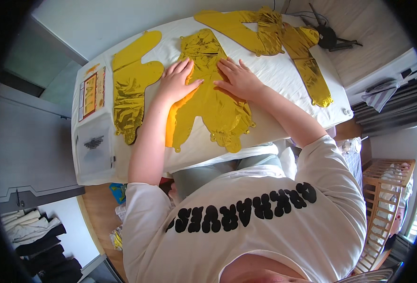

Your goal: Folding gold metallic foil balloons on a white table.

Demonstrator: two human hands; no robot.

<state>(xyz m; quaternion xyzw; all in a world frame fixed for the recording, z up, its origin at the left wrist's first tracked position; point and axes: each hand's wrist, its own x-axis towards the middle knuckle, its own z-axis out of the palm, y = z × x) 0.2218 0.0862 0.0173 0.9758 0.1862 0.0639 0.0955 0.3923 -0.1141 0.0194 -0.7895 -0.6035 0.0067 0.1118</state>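
A flat gold foil balloon (204, 94), wide at the near end and narrower at the far end, lies on the white-covered table in front of me. My left hand (176, 81) rests flat on its left side, fingers stretched out and thumb pointing inward. On the opposite side my right hand (239, 81) presses down with fingers spread, open too. An orange strip (171, 125) shows along the balloon's left edge, below my left hand; I cannot tell whether it is a fold or a reflection. The balloon's near end is crinkled.
Another flat gold balloon (135, 80) lies left. More gold foil balloons (246, 28) spread across the far right, one reaching down the right side (310, 70). A printed sheet (91, 94) and a translucent pouch (95, 146) lie at the table's left edge. A black device (329, 37) stands behind.
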